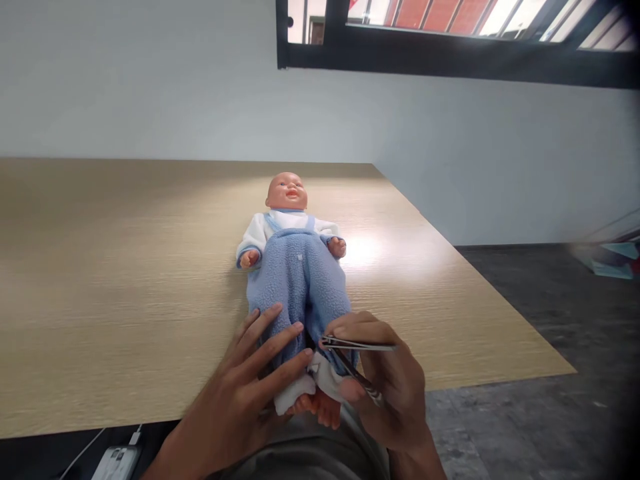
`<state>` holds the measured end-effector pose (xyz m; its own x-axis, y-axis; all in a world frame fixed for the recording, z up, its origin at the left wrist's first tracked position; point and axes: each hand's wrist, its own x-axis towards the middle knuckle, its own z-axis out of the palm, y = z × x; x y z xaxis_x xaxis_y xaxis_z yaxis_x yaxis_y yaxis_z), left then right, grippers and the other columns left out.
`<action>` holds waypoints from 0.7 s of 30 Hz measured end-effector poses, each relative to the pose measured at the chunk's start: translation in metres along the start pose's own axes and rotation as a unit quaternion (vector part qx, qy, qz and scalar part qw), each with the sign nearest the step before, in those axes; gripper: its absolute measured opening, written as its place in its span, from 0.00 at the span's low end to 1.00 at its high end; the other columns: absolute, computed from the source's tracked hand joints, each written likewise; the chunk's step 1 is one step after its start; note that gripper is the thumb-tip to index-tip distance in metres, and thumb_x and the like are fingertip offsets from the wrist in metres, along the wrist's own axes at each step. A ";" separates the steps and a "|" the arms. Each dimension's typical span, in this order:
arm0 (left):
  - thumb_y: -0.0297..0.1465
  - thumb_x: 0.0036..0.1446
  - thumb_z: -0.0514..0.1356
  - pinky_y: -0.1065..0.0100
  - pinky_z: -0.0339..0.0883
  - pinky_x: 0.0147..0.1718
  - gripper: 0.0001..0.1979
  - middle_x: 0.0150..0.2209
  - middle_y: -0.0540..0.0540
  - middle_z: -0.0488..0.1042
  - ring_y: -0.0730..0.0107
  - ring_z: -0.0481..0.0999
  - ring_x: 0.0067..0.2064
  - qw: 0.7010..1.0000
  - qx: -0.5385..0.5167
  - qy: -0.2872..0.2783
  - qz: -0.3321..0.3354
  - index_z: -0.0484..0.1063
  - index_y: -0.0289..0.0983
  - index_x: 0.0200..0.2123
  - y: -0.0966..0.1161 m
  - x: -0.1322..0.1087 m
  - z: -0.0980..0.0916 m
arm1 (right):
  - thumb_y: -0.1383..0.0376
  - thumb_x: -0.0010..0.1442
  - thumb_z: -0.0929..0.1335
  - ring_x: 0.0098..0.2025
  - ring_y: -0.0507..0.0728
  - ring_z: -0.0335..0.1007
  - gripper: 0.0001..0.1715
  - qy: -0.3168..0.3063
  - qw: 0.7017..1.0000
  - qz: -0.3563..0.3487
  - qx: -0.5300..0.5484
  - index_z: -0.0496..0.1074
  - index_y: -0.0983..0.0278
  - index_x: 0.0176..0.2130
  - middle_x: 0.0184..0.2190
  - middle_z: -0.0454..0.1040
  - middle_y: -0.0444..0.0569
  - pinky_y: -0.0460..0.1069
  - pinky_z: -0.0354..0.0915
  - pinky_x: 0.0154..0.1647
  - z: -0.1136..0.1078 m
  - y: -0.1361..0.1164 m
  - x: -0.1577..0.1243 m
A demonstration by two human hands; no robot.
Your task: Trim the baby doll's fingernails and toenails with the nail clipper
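A baby doll in a white top and blue fleece overalls lies on its back on the wooden table, head away from me, feet at the near edge. My left hand rests on the doll's lower leg, fingers spread flat over the blue fabric and white cuff. My right hand is closed round a metal nail clipper, its lever raised, held just beside the doll's bare foot.
The table's right edge runs diagonally to a dark floor. A white wall stands behind, with a black-framed window above. A phone with a white cable lies below the table's near edge. Coloured items sit on the floor at far right.
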<state>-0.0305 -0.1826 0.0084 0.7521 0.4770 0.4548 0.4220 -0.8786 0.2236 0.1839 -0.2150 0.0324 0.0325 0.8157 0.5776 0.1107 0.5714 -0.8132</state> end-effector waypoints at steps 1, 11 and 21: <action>0.29 0.62 0.64 0.39 0.51 0.67 0.28 0.69 0.42 0.59 0.41 0.46 0.73 1.000 -0.002 0.010 -0.005 0.63 0.40 0.64 -0.002 0.000 0.000 | 0.51 0.65 0.69 0.37 0.55 0.72 0.17 -0.021 0.999 -0.019 -0.021 0.70 0.59 0.47 0.37 0.73 0.47 0.50 0.69 0.40 -0.001 0.002 0.003; 0.48 0.47 0.72 0.38 0.61 0.62 0.38 0.60 0.33 0.68 0.36 0.59 0.67 0.992 -0.016 0.121 -0.038 0.68 0.35 0.56 -0.016 0.015 -0.009 | 0.59 0.63 0.71 0.29 0.51 0.66 0.12 -0.155 0.967 -0.019 -0.202 0.67 0.61 0.44 0.31 0.71 0.44 0.45 0.62 0.29 0.000 0.000 0.004; 0.50 0.41 0.74 0.38 0.63 0.60 0.41 0.59 0.33 0.69 0.36 0.62 0.65 0.984 -0.039 0.165 -0.060 0.69 0.35 0.54 -0.015 0.021 -0.010 | 0.49 0.65 0.69 0.32 0.54 0.69 0.17 -0.031 0.999 0.024 -0.028 0.71 0.59 0.43 0.31 0.70 0.45 0.48 0.64 0.31 0.007 0.006 0.001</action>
<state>-0.0262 -0.1596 0.0228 0.4891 0.5541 0.6736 0.4480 -0.8222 0.3511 0.1778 -0.2102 0.0279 -0.0228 0.8466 0.5317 0.1668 0.5276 -0.8329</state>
